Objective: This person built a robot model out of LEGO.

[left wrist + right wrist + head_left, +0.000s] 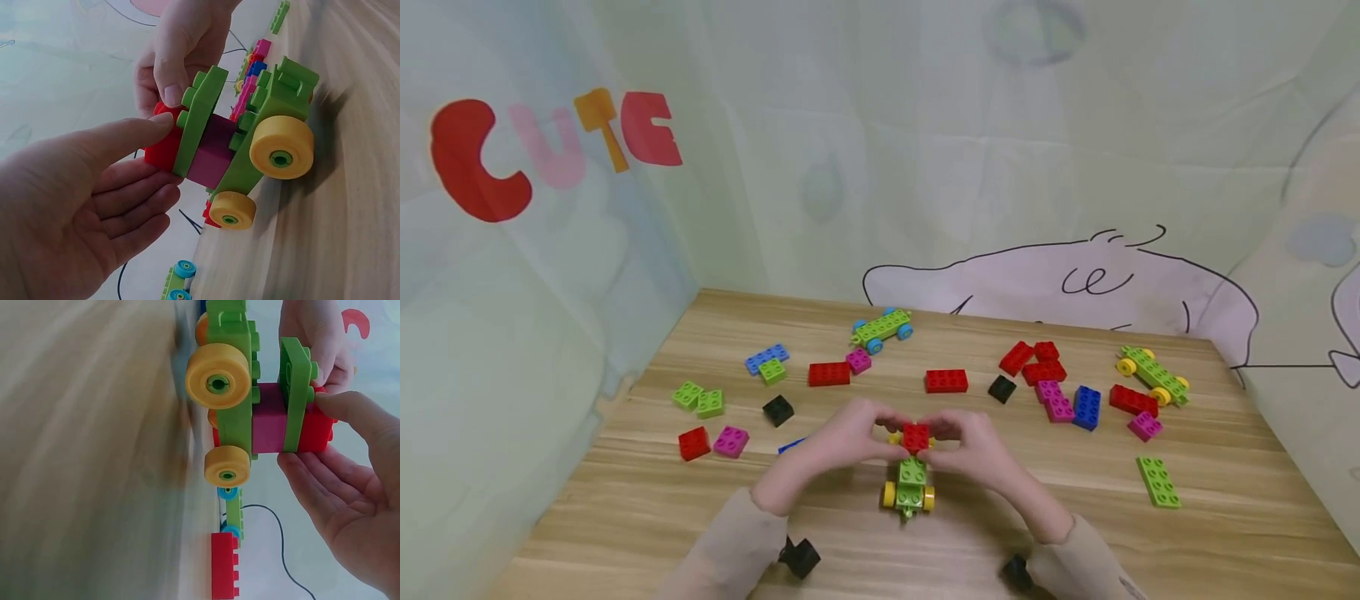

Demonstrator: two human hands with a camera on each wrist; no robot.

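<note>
Both hands are at a small toy car of building bricks in front of the person. A red brick (915, 437) tops the stack. Under it lies a green plate (203, 119), tilted against the base, then a purple brick (269, 417) on a green car base (234, 425) with yellow wheels (282, 147). The left hand (850, 433) pinches the red brick from the left, thumb on the near side and fingers beyond. From the right, the right hand (973, 446) pinches the same brick, its thumb at the edge above the green studs.
Loose bricks lie around: a red one (947, 382) and a black one (1002, 389) beyond the hands, a magenta one (731, 442) at left. A blue-wheeled base (883, 327) stands at the back, another yellow-wheeled base (1153, 375) at right. A patterned curtain (850, 167) hangs behind the table.
</note>
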